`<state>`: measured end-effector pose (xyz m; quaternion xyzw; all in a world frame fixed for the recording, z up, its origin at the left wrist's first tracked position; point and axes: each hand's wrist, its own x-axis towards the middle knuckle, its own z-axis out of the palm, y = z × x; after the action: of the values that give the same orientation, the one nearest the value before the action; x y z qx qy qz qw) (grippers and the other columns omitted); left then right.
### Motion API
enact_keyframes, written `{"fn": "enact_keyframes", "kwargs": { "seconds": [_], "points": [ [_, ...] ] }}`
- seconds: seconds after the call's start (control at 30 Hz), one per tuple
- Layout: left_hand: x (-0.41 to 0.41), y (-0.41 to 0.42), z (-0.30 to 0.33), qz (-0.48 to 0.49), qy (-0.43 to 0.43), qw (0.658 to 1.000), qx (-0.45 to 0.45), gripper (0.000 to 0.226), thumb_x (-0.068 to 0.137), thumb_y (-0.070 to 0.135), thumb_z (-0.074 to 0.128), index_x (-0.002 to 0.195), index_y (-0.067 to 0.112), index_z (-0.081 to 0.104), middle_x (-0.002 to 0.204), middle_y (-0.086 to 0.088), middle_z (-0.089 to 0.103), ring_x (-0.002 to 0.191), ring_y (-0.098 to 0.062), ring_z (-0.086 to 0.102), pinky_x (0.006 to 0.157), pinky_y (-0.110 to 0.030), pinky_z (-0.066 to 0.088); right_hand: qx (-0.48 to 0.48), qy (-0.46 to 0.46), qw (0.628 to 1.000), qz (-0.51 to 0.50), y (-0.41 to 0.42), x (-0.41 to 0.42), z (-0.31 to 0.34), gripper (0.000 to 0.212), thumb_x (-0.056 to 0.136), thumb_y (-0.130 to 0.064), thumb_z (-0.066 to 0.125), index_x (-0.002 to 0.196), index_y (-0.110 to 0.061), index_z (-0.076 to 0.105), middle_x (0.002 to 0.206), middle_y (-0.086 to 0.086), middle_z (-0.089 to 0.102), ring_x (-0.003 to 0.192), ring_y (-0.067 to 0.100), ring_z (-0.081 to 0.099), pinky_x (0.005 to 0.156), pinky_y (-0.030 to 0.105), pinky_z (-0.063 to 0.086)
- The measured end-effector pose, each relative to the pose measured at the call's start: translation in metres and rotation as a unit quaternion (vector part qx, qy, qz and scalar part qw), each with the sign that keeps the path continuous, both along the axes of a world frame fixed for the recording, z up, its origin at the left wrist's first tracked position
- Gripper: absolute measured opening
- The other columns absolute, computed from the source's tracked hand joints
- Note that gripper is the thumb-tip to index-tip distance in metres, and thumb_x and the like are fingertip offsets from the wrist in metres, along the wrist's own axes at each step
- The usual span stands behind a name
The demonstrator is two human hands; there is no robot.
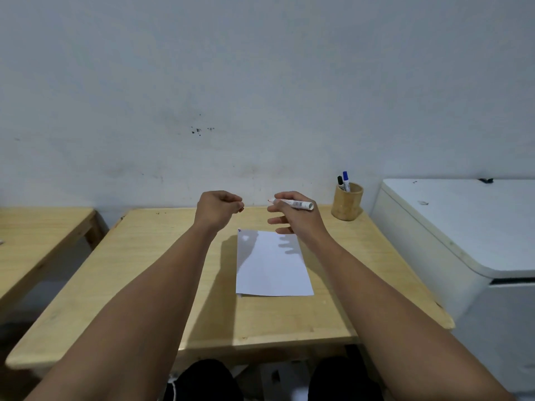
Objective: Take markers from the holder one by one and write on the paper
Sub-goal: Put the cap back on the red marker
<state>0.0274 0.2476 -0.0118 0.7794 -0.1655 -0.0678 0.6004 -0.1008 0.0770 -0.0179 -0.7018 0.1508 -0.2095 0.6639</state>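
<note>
Wooden table is seen from the head camera, with a white paper lying flat on it. An uncapped white marker is gripped in the right hand above the paper. A small reddish piece, probably its cap, is pinched by the closed left hand. Black and blue markers stand in the bamboo holder at the far right corner.
</note>
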Motion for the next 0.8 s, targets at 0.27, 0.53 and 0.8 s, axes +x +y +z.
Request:
{"fn": "enact_keyframes", "kwargs": {
  "seconds": [0.27, 0.53, 0.8],
  "points": [
    [-0.003, -0.001, 0.013, 0.004, 0.023, 0.999, -0.044, 0.014, 0.088, 0.009, 0.078, 0.101, 0.003, 0.079, 0.094, -0.01, 0.079, 0.072, -0.006, 0.072, 0.066, -0.018, 0.047, -0.135, 0.049, 0.987, 0.07, -0.002, -0.002, -0.006, 0.032, 0.105, 0.0, 0.054, 0.119, -0.024, 0.069, 0.11, 0.007, 0.077, 0.082, 0.018, 0.078, 0.067, 0.039, 0.062],
    [0.001, -0.006, 0.022, -0.011, 0.05, 0.996, -0.073, 0.013, 0.091, 0.011, 0.076, 0.103, 0.007, 0.079, 0.098, -0.007, 0.08, 0.078, -0.005, 0.076, 0.08, -0.029, 0.049, -0.031, 0.05, 0.995, 0.086, -0.006, -0.002, -0.002, 0.025, 0.106, -0.001, 0.055, 0.113, -0.015, 0.075, 0.104, 0.009, 0.066, 0.08, 0.022, 0.074, 0.075, 0.044, 0.068],
    [-0.004, -0.023, 0.024, -0.009, 0.032, 0.998, -0.057, 0.015, 0.094, 0.007, 0.072, 0.107, 0.001, 0.077, 0.098, -0.013, 0.078, 0.06, 0.002, 0.072, 0.054, -0.009, 0.047, -0.151, 0.07, 0.982, 0.088, -0.006, 0.005, -0.007, 0.032, 0.101, -0.011, 0.072, 0.131, -0.022, 0.065, 0.096, 0.0, 0.068, 0.07, 0.017, 0.067, 0.062, 0.033, 0.063]
  ]
}}
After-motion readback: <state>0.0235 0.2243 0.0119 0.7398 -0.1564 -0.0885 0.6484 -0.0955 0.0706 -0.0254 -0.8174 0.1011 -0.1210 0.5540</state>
